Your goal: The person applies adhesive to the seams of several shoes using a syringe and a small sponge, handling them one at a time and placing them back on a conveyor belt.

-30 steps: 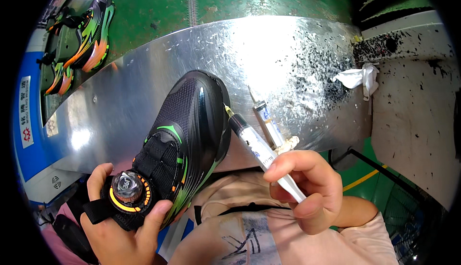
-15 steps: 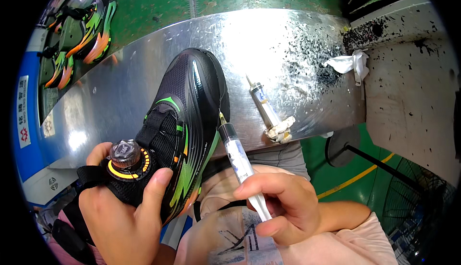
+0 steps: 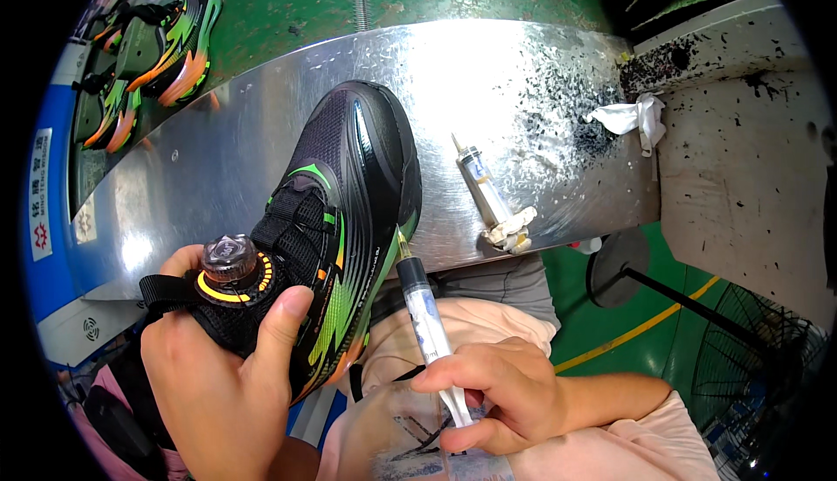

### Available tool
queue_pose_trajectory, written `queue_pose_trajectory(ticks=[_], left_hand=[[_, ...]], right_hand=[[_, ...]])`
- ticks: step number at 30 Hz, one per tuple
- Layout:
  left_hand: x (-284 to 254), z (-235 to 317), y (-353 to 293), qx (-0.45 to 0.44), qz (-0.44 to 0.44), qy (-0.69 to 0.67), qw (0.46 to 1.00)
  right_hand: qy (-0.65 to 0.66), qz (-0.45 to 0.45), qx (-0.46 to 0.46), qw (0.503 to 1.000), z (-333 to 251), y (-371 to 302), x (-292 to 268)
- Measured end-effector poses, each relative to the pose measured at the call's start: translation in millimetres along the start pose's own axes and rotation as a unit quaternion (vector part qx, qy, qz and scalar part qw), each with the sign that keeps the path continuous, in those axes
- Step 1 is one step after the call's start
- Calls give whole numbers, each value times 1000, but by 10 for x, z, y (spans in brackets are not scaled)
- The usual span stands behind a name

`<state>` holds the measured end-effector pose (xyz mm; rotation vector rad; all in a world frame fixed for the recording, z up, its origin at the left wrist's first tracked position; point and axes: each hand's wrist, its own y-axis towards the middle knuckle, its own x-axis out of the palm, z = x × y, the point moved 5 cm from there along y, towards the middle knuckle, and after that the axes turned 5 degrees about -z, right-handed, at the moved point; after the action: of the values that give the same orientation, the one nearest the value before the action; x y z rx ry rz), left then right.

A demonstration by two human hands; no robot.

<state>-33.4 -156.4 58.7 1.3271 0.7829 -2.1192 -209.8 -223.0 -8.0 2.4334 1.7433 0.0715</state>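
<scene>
My left hand (image 3: 222, 385) is closed round the heel and collar of a black sneaker (image 3: 336, 176) with green and orange accents, its toe pointing away from me. A round dial (image 3: 229, 260) with a yellow-orange ring sits on the shoe near my left thumb. My right hand (image 3: 501, 394) grips a clear syringe (image 3: 427, 315) with a black front end, thumb at the plunger end. The needle tip meets the side of the shoe, along the line between upper and sole. A second syringe (image 3: 486, 192), its rear end wrapped in white stuff, lies on the metal table.
The shiny metal table (image 3: 244, 150) has dark specks towards its right. A crumpled white cloth (image 3: 632, 121) lies by a stained grey panel (image 3: 741, 159). More sneakers (image 3: 179, 45) stand far left on a green surface. A black fan (image 3: 741, 359) stands at right.
My right hand and the syringe have shifted slightly towards me and left, and the needle has slid back along the shoe's edge. My left hand still holds the sneaker.
</scene>
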Motion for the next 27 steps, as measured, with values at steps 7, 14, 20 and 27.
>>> queue_pose_trajectory(ticks=[7,14,20,27], left_hand=[[-113,-419,-39,-62,37,-80,994],[14,-676,-349,24,31,-166,985],[50,-595,-376,20,55,-208,976],[65,-654,-371,1,46,-238,970]], right_hand=[[24,164,-55,985,-85,249,-732],[157,188,100,964,396,1052,-770],[202,187,99,956,430,1111,-687],[214,189,79,955,407,1107,-657]])
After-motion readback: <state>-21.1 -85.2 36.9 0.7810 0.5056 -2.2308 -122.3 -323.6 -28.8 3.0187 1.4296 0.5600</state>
